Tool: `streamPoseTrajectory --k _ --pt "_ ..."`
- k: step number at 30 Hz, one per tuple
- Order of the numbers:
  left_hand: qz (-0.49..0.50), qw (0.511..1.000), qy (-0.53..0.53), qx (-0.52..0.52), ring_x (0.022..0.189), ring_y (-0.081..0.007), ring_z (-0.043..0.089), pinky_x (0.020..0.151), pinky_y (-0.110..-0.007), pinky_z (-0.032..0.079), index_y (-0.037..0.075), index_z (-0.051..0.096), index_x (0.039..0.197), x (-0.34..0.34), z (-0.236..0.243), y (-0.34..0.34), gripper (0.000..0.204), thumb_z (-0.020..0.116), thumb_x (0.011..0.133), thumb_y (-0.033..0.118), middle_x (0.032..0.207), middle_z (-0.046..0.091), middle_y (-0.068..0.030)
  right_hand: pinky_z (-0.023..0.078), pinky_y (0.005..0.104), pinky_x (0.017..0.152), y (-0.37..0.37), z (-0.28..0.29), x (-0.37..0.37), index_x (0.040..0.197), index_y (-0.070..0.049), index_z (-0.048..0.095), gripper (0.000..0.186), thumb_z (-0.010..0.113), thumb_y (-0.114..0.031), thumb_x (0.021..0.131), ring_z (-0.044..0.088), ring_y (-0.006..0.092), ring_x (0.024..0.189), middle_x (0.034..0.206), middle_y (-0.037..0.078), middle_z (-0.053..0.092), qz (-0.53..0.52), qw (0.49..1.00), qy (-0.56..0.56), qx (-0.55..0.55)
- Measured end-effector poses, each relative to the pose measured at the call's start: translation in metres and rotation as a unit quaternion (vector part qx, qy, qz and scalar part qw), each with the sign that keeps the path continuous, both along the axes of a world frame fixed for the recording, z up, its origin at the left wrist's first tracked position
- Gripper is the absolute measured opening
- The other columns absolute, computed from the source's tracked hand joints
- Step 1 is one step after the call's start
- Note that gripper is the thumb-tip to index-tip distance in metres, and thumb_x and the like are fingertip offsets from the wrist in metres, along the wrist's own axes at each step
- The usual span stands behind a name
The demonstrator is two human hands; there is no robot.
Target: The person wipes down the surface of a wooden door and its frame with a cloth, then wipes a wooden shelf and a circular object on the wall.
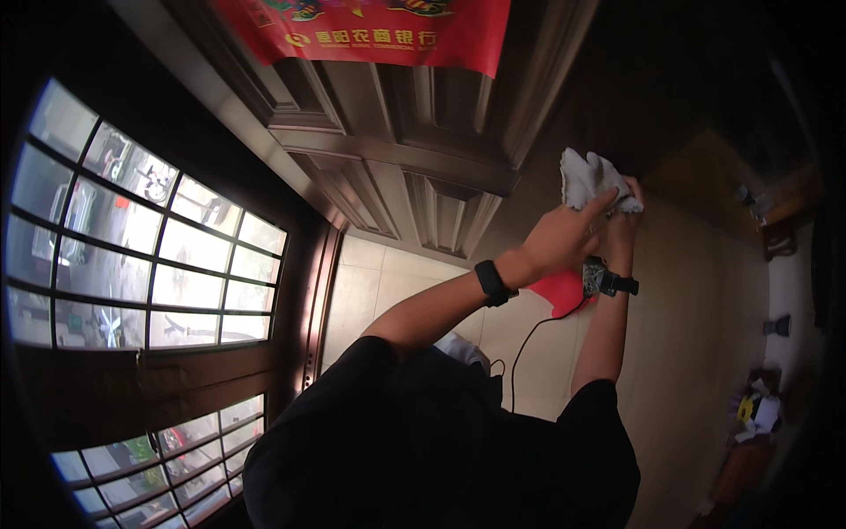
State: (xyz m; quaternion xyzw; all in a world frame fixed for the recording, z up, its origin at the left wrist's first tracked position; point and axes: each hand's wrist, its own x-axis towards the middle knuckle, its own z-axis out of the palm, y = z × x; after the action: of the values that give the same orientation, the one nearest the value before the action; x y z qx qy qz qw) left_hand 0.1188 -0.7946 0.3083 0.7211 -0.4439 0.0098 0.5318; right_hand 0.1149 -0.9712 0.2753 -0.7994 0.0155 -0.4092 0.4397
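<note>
A crumpled white cloth (585,179) is bunched up in front of me, close to the edge of a dark panelled door. My left hand (564,236) is closed on it from the near side, fingers pressing into the folds. From the right, my right hand (627,212) grips the same cloth, its fingers partly hidden behind it. The two hands are close together, arms stretched out. A black watch (492,282) is on my left wrist, and a small strapped device (608,280) is on my right.
The brown door (432,167) carries a red poster (388,35) at the top. A barred window door (150,247) stands at left. On the tiled floor (370,273) below my arms are a red object (559,291) and a black cable (526,344). Assorted items (760,410) lie at far right.
</note>
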Motion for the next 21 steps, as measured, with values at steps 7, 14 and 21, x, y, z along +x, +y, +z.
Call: streamPoseTrajectory --k 7,14,21 --pt "0.053 0.999 0.0 -0.011 0.073 -0.0375 0.056 0.066 -0.044 0.045 0.015 0.028 0.135 -0.006 -0.017 0.012 0.067 0.056 0.073 0.01 0.078 0.058 -0.0187 0.041 0.0307 0.077 0.023 -0.011 0.002 0.092 0.002 0.055 0.018 0.05 -0.005 0.076 0.052 0.0218 0.087 0.093 0.011 0.053 -0.051 0.997 0.059 -0.003" --pt "0.07 0.997 0.008 -0.02 0.075 -0.0349 0.056 0.066 -0.042 0.045 0.013 0.028 0.134 -0.026 -0.034 0.046 0.067 0.056 0.074 0.012 0.079 0.058 -0.0178 0.04 0.0351 0.086 0.04 -0.026 -0.009 0.097 0.003 0.058 0.025 0.053 -0.001 0.073 0.052 0.03 0.096 0.105 0.018 0.051 -0.079 0.996 0.037 -0.013" --pt "0.074 0.997 0.018 -0.027 0.079 -0.0345 0.056 0.069 -0.042 0.046 0.014 0.03 0.133 -0.057 -0.028 0.079 0.064 0.057 0.075 0.013 0.081 0.058 -0.0171 0.04 0.0355 0.086 0.07 -0.026 -0.039 0.096 0.003 0.058 0.024 0.053 0.0 0.073 0.052 0.0298 0.096 0.107 0.017 0.051 -0.078 0.996 0.037 0.016"
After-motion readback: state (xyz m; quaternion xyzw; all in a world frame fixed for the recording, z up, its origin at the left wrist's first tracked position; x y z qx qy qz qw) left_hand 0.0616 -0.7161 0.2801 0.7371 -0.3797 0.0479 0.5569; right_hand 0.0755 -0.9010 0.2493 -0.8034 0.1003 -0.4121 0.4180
